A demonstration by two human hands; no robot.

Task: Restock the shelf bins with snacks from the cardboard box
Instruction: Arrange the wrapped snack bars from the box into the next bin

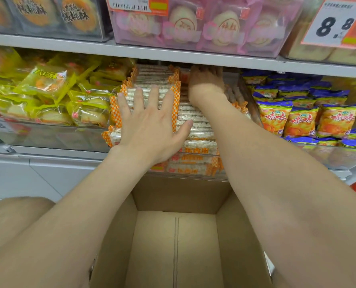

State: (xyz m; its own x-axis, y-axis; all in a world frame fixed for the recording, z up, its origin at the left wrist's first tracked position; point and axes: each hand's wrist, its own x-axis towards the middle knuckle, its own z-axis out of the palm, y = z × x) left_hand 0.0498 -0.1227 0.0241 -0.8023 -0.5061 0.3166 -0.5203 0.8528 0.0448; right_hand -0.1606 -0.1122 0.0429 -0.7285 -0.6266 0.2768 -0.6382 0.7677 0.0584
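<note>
Packs [200, 132] stacked, long axis L-R.

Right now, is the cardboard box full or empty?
Empty as far as visible: the cardboard box shows a bare floor and bare walls, with no packs inside. The forearms hide its near corners.

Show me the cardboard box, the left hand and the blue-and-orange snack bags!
cardboard box [193, 246]: head view, on its bare inside floor.
left hand [150, 125]: head view, on the back of the hand.
blue-and-orange snack bags [300, 121]: head view, on a front bag's orange face.
</note>
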